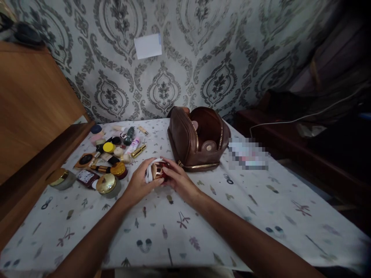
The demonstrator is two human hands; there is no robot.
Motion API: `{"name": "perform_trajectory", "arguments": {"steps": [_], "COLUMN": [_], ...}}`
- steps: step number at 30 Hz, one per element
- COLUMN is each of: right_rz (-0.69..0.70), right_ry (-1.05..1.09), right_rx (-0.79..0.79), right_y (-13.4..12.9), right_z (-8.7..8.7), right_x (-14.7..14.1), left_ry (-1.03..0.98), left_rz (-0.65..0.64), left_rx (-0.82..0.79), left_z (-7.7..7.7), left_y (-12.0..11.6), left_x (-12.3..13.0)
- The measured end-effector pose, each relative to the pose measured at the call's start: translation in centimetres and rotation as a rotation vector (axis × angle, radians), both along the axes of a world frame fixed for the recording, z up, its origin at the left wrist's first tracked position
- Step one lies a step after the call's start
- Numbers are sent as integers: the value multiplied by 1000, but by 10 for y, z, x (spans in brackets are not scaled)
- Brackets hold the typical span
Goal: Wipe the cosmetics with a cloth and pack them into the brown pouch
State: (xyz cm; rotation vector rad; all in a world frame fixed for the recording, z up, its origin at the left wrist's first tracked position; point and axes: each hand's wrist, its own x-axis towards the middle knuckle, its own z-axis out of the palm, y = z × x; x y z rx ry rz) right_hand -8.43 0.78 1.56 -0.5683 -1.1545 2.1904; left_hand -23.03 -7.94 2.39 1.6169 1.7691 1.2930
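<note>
Both hands meet over the middle of the table. My left hand point(141, 183) is closed around a white cloth point(148, 174), which is wrapped against a small jar point(158, 171) with a shiny gold part and a dark red part. From the other side, my right hand point(180, 180) grips the red end of that jar. Just behind my right hand stands a brown bag point(185, 137), unzipped and gaping, with a round snap tab at its opening. A gold-lidded jar point(106, 183) and an amber jar point(118, 170) are left of my left hand.
Several cosmetics, among them a yellow-lidded jar point(109, 147), a gold tube point(138, 151) and a dark green bottle point(129, 135), lie on the left of the patterned tablecloth point(185, 235). A wooden cabinet point(34, 96) borders the left. A blurred-out item point(248, 154) lies right of the bag.
</note>
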Motion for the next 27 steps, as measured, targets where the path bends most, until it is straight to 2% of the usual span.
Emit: {"name": "perform_trajectory", "arguments": {"steps": [3,8,12,15,19,27], "right_rz": [-15,-43,-20,-10,35,64], "right_ry": [-46,-170,-222,-210,-282,-319], "right_rx": [121,394,427,332,117,-201], "right_y": [2,6,6,5,5,8], "right_z": [-4,-10,-9,-9,-6,15], "right_x": [-1,-3,-2,-1,-2,-1], "left_ry": [10,184,267,327,405,502], "left_rz": [-10,-51,-66,-75,-121,-175], "left_rx": [11,111,149,178,185,317], "left_z": [0,-2,-2,-3,-1,1], "left_y": [-1,-2,-5,-7,-8,-7], "left_x": [-1,-2,-1,0,-1,-1]}}
